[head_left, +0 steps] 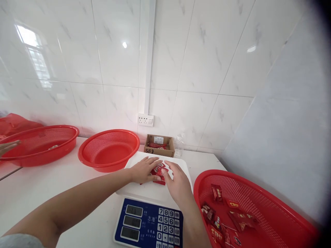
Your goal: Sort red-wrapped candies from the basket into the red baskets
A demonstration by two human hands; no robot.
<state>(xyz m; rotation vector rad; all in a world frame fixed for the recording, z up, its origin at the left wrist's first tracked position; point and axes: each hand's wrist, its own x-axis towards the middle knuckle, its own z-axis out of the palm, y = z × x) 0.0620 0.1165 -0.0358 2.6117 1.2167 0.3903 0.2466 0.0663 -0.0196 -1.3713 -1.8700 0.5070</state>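
Observation:
Several small red snack packets (159, 169) lie in a pile on the white tray (131, 187) of a digital scale. From the left, my left hand (144, 170) reaches over them, its fingers stretched out and touching the pile's edge. My right hand (179, 181) curves around the other side, thumb and fingers apart, beside the packets. Parts of the pile are hidden beneath my fingers. In front of the tray is the scale's blue panel (150, 224), with number keys and three small displays.
At the right stands a red basket (248, 179) with several wrapped snacks. Behind the tray is a cardboard box (160, 151) holding red packets. Two more red baskets, one near (108, 134) and one farther left (51, 156), stand along the wall. Another person's hand (9, 146) is over the far-left one.

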